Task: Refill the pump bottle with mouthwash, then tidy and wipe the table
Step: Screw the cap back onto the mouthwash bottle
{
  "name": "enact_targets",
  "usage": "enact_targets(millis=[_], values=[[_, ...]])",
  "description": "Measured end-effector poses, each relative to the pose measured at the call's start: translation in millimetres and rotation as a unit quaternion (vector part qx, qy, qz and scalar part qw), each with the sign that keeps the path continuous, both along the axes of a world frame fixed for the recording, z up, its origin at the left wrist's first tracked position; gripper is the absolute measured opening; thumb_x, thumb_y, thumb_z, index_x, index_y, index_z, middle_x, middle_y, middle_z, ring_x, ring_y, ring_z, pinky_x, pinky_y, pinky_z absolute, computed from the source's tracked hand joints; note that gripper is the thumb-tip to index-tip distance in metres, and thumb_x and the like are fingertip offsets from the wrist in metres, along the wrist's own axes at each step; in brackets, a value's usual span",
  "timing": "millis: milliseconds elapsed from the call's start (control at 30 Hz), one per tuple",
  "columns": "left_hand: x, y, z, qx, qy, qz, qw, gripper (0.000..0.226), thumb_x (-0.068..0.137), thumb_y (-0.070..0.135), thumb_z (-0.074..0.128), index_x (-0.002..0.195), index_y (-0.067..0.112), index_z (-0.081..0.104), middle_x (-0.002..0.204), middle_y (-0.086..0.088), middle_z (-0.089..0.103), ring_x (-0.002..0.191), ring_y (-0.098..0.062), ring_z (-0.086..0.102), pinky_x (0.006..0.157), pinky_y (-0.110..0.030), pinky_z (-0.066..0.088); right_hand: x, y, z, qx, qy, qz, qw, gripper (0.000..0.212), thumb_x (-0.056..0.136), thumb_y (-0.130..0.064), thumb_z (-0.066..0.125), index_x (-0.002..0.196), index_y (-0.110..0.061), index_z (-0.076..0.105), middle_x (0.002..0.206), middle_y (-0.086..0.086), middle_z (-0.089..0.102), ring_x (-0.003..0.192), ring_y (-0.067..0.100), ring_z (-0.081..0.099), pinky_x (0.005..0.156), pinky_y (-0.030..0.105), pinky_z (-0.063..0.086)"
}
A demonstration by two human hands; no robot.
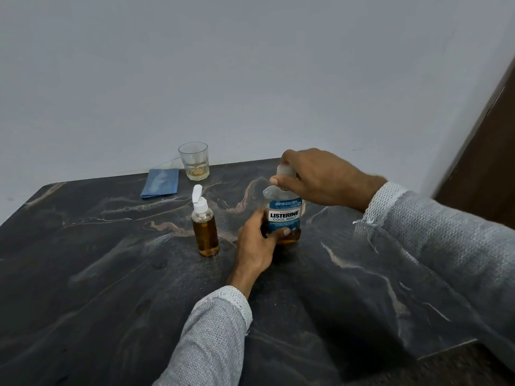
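Hands on mouthwash bottle: left hand grips body, right hand fingers pinch cap; pump bottle beside, glass, cloth behind.

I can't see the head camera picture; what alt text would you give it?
A person's left hand holds a mouthwash bottle upright on a dark table while the right hand grips its cap. Beside it stand a small amber bottle, a glass and a blue cloth.

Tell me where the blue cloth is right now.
In the head view, the folded blue cloth lies far left on the dark table, near the wall, just left of the glass and behind the small flip-cap bottle.
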State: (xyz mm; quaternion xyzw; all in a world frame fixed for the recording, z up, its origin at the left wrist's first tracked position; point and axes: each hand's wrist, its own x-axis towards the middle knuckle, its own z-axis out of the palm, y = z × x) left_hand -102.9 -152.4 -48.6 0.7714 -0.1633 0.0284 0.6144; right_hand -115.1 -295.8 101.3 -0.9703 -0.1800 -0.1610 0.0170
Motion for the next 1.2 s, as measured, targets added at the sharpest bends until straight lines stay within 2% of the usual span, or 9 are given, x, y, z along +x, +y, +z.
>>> enact_targets(millis=[167,300,400,567,667,800,933,1067,1200], values=[[0.1,0.3,-0.3,0.008,-0.006,0.005,1.000,0.050,0.081,0.019,0.076,0.125,0.024,0.054,0.125,0.006,0.064,0.116,-0.005,0.058,0.097,-0.024,0.048,1.0,-10.7,8.4,-0.019,0.020,0.090,0.996,0.039,0.100,-0.043,0.039,0.120,-0.012,0.053,0.107,0.006,0.063,0.088,0.016,0.051,0.076,0.030,0.037],[0.3,0.1,-0.6,0.011,-0.006,0.013,1.000,0.050,0.081,0.019,0.075,0.125,0.026,0.054,0.124,0.007,0.064,0.112,0.000,0.056,0.090,-0.015,0.046,1.3,-3.9,-3.8,0.037,0.024,0.078,0.996,0.030,0.101,-0.041,0.038,0.104,-0.013,0.050,0.097,0.003,0.061,0.086,0.022,0.053,0.073,0.035,0.041],[-0.1,-0.1,-0.5,0.018,-0.009,0.015,1.000,0.049,0.081,0.018,0.075,0.125,0.024,0.054,0.126,0.005,0.063,0.115,-0.003,0.056,0.091,-0.018,0.047,-0.3,-2.5,-10.1,0.046,-0.016,0.051,0.997,0.034,0.101,-0.041,0.039,0.107,-0.010,0.052,0.093,0.000,0.059,0.084,0.020,0.052,0.069,0.033,0.035],[0.9,2.9,-0.2,0.022,-0.009,0.003,1.000,0.047,0.080,0.020,0.076,0.121,0.028,0.054,0.125,0.006,0.064,0.117,-0.007,0.058,0.099,-0.028,0.048,0.1,-9.0,0.5,0.025,0.041,0.081,0.996,0.040,0.099,-0.046,0.039,0.117,-0.012,0.050,0.092,-0.006,0.052,0.082,0.014,0.050,0.069,0.027,0.035],[1.0,1.4,-0.7,0.016,-0.010,0.008,1.000,0.049,0.080,0.019,0.076,0.123,0.026,0.054,0.125,0.006,0.064,0.117,-0.007,0.058,0.099,-0.028,0.049,1.1,-8.5,0.5,0.031,0.066,0.079,0.994,0.037,0.100,-0.044,0.038,0.116,-0.011,0.048,0.092,-0.004,0.053,0.080,0.014,0.049,0.068,0.026,0.033],[2.3,-0.5,-2.9,0.007,-0.013,0.019,1.000,0.048,0.079,0.019,0.077,0.120,0.028,0.054,0.123,0.006,0.065,0.114,-0.004,0.059,0.096,-0.024,0.049,-0.1,-2.4,-9.9,0.059,0.026,0.051,0.997,0.035,0.101,-0.042,0.037,0.114,-0.011,0.048,0.092,-0.003,0.057,0.082,0.016,0.051,0.068,0.029,0.029],[5.5,2.2,-3.7,0.008,-0.004,0.000,1.000,0.051,0.079,0.020,0.077,0.124,0.027,0.054,0.125,0.006,0.064,0.117,-0.005,0.058,0.100,-0.030,0.049,-3.5,-0.3,-17.7,0.115,0.001,0.044,0.992,0.037,0.100,-0.042,0.040,0.117,-0.011,0.050,0.094,0.002,0.065,0.084,0.019,0.058,0.072,0.034,0.040],[7.9,8.7,-3.1,-0.010,0.010,-0.043,0.999,0.052,0.079,0.018,0.078,0.124,0.027,0.054,0.123,0.005,0.065,0.117,-0.007,0.059,0.103,-0.037,0.048,-6.6,-5.6,-34.3,0.133,-0.049,0.040,0.989,0.049,0.098,-0.053,0.038,0.127,-0.015,0.045,0.098,-0.003,0.060,0.084,0.011,0.052,0.069,0.023,0.030],[9.2,15.3,-3.8,0.005,0.004,-0.074,0.997,0.051,0.081,0.022,0.076,0.127,0.024,0.054,0.125,0.005,0.064,0.118,-0.006,0.058,0.103,-0.034,0.046,-13.6,-14.4,-55.6,0.283,-0.066,-0.010,0.957,0.063,0.089,-0.069,0.039,0.136,-0.027,0.036,0.090,-0.015,0.049,0.082,0.002,0.050,0.067,0.018,0.036]])
